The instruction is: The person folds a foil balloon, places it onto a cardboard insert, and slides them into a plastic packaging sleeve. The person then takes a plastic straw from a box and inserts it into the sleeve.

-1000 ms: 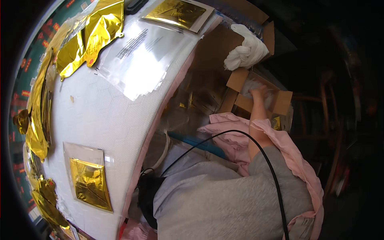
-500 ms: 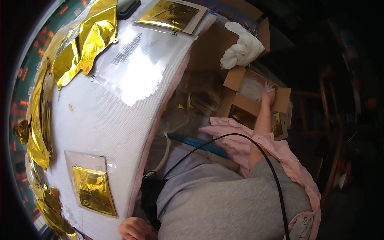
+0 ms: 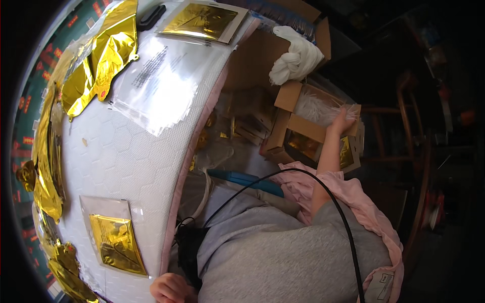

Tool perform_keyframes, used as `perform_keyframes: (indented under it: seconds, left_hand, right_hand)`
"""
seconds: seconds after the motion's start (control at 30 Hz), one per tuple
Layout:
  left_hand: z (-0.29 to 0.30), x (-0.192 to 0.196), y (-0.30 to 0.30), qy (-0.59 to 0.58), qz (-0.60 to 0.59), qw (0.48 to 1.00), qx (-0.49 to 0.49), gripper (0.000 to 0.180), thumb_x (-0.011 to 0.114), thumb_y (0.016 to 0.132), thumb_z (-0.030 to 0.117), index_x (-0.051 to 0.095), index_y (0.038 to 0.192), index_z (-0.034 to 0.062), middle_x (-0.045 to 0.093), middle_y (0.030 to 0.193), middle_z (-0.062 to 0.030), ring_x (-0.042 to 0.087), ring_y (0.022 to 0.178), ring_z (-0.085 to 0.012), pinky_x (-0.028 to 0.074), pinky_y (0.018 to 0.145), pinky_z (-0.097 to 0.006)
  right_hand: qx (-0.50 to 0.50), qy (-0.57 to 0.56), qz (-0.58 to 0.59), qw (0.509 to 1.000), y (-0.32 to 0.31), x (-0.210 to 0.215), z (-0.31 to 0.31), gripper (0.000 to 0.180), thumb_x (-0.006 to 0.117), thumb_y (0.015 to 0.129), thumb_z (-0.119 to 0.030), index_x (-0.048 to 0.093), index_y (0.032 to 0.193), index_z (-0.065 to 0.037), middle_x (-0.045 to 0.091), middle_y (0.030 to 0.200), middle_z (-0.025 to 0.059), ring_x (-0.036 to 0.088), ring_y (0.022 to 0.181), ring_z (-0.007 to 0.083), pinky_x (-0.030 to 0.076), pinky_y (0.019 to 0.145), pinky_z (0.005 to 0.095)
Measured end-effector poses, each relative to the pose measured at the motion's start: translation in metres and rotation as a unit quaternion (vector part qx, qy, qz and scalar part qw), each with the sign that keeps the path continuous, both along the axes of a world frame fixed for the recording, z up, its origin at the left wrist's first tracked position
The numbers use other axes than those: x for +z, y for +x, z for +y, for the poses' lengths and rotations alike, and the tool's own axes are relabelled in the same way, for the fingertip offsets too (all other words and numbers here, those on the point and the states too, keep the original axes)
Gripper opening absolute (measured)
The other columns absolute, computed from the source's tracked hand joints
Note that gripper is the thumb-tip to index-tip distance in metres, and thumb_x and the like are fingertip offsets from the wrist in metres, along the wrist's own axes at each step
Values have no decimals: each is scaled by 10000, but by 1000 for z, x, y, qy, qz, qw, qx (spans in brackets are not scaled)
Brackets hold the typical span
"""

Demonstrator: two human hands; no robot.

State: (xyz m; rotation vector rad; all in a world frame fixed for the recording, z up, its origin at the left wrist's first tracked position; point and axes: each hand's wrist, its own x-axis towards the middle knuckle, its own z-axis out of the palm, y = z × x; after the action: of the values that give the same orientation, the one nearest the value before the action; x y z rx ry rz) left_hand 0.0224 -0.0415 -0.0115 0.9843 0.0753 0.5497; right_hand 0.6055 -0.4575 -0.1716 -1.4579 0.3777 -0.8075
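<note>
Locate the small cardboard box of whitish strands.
In the head view, the small cardboard box sits right of and slightly above centre, just below the white hank of cord, with the right hand at its right side.

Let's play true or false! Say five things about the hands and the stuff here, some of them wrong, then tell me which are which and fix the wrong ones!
1. The right hand is at the open box. True.
2. The left hand is in the box too. False: it is near the edge of the white pad.
3. White strands lie in the box. True.
4. The packet nearest the left hand is blue. False: it is gold, in a clear sleeve.
5. The white bundle shows higher in the picture than the box. True.
</note>
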Motion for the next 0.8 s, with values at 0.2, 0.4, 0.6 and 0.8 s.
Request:
perform_keyframes:
  seconds: [0.2, 0.4, 0.6, 0.8]
  left_hand:
    - [-2, 1, -4, -10, -12, 1000, 6, 403, 698, 1011, 386, 570, 758, 100, 553, 665, -17, 485, 559, -127, 432, 469, -243]
    - [-4, 0, -18, -25, -13, 999, 35, 410, 688, 1021, 389, 582, 761, 90, 553, 640, -14, 480, 561, -136, 422, 466, -261]
    - [-9, 10, -6, -35, -86, 995, 18, 430, 664, 1045, 380, 576, 753, 77, 570, 656, -18, 473, 564, -137, 398, 467, -261]
    - [-18, 6, -43, -80, -91, 989, 85, 419, 678, 1041, 345, 642, 793, 10, 588, 715, -73, 488, 608, -172, 397, 518, -306]
  right_hand:
    - [24, 177, -83, 980, -9, 53, 23, 420, 653, 930, -56, 575, 1342, -31, 624, 1298, 133, 656, 1096, 272, 595, 894, 416]
    - [102, 286, -125, 945, -9, 106, 64, 279, 657, 941, -114, 588, 1182, 7, 578, 1257, 156, 574, 1140, 312, 537, 994, 491]
    - [379, 379, -79, 841, -26, 175, 164, 253, 635, 978, -164, 551, 1158, -7, 582, 1142, 163, 582, 1057, 308, 522, 945, 440]
    - [614, 358, 66, 700, -123, 238, 378, 282, 747, 924, -222, 630, 1133, -73, 676, 1061, 100, 650, 1008, 251, 534, 940, 414]
